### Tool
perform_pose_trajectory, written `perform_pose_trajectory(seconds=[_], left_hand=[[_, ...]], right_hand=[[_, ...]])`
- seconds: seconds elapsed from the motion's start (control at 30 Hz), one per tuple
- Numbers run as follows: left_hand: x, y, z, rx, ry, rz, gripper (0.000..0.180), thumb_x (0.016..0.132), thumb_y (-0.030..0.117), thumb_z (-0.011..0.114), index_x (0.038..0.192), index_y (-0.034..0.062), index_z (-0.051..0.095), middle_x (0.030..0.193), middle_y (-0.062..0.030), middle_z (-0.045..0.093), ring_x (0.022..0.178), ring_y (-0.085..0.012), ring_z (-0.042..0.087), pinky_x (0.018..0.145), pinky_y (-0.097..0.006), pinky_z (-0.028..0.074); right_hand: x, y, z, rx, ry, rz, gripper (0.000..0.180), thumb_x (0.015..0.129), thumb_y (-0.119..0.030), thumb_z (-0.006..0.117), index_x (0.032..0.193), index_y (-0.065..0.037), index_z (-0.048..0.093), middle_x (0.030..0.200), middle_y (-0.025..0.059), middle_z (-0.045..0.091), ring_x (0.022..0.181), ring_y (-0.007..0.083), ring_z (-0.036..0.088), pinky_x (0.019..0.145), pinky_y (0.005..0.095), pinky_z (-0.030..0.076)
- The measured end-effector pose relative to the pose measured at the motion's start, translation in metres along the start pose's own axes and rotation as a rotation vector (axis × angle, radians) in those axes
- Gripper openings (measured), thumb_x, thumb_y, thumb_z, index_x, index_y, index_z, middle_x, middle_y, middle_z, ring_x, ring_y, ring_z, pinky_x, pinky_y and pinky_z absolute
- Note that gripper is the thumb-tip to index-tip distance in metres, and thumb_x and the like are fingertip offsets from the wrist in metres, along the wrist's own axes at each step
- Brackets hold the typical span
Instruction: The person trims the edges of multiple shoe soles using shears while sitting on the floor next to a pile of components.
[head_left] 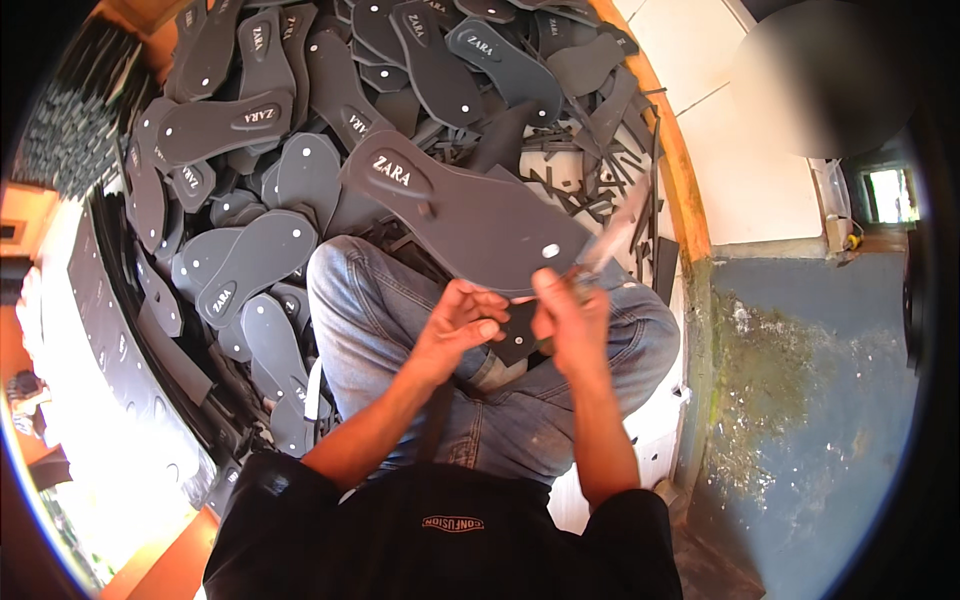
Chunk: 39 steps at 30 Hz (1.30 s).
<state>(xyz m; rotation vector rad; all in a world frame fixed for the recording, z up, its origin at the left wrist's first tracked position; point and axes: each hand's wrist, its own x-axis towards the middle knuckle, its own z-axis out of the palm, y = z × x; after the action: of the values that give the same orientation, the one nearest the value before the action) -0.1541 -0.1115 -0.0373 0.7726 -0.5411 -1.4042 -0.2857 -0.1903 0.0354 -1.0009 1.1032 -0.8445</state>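
A dark grey sandal sole [470, 215] is tilted above my lap, its printed heel end far left and a white spot near its toe end. My left hand [450, 335] is by the sole's near edge, fingers bent and thumb apart; whether the fingertips touch the edge is unclear. My right hand [572, 318] is closed at the toe end, thumb against the sole's edge. From it a bladed tool [612, 235] points up and right, blurred, so knife or scissors cannot be told. Below, between my hands, lies another dark piece with a white dot [515, 345].
Beyond my crossed, jeans-clad legs [365, 305] lies a large heap of similar soles [265, 265]. Thin dark offcut strips [620, 170] lie at its right, beside an orange wooden edge [672, 130]. A stained blue-grey floor [820, 380] is at the right.
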Motion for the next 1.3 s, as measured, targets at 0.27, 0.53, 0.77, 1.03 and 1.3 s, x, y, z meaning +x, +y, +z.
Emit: perform_pose_trajectory(seconds=[0.27, 0.53, 0.77, 1.03, 1.3], left_hand=[[0.004, -0.001, 0.049, -0.437, 0.534, -0.242, 0.026, 0.088, 0.014, 0.063, 0.11, 0.0047, 0.055, 0.108, -0.0076, 0.062, 0.097, -0.019, 0.063, 0.082, -0.031, 0.056], [-0.01, -0.004, 0.057, -0.456, 0.514, -0.248, 0.029, 0.087, 0.015, 0.064, 0.11, 0.0011, 0.054, 0.108, -0.0083, 0.061, 0.097, -0.0184, 0.063, 0.082, -0.03, 0.057], [-0.057, -0.025, 0.038, -0.329, 0.499, -0.306, 0.026, 0.087, 0.008, 0.062, 0.111, 0.001, 0.054, 0.105, -0.0087, 0.062, 0.093, -0.0194, 0.064, 0.078, -0.032, 0.056], [-0.073, -0.001, 0.005, -0.197, 0.419, -0.454, 0.035, 0.085, 0.013, 0.066, 0.116, 0.0021, 0.053, 0.107, -0.0069, 0.061, 0.095, -0.018, 0.062, 0.08, -0.032, 0.052], [-0.006, 0.083, -0.046, 0.157, 0.473, -0.336, 0.023, 0.088, 0.025, 0.064, 0.092, 0.0038, 0.057, 0.076, -0.0056, 0.064, 0.063, -0.0136, 0.063, 0.056, -0.026, 0.055]], right_hand=[[-0.049, 0.029, -0.044, -0.754, 0.22, -0.079, 0.035, 0.088, -0.03, 0.063, 0.072, -0.001, 0.055, 0.052, 0.0096, 0.055, 0.044, 0.0256, 0.054, 0.044, 0.036, 0.041], [-0.081, 0.048, -0.066, -1.147, 0.213, -0.02, 0.032, 0.086, -0.025, 0.062, 0.066, -0.003, 0.051, 0.055, 0.0195, 0.055, 0.055, 0.0419, 0.056, 0.053, 0.0485, 0.043], [-0.035, 0.062, -0.051, -1.061, 0.05, -0.247, 0.025, 0.087, -0.022, 0.058, 0.074, 0.0, 0.057, 0.061, 0.0202, 0.058, 0.053, 0.0394, 0.056, 0.051, 0.0453, 0.043], [-0.045, 0.046, -0.027, -0.25, -0.211, 0.386, 0.022, 0.085, -0.021, 0.067, 0.083, 0.0, 0.06, 0.059, -0.0019, 0.052, 0.044, 0.0048, 0.044, 0.039, 0.0202, 0.033], [-0.097, 0.055, -0.03, -0.393, -0.31, 0.319, 0.027, 0.084, -0.027, 0.069, 0.082, -0.001, 0.061, 0.054, 0.0026, 0.051, 0.045, 0.0134, 0.047, 0.044, 0.0295, 0.035]])
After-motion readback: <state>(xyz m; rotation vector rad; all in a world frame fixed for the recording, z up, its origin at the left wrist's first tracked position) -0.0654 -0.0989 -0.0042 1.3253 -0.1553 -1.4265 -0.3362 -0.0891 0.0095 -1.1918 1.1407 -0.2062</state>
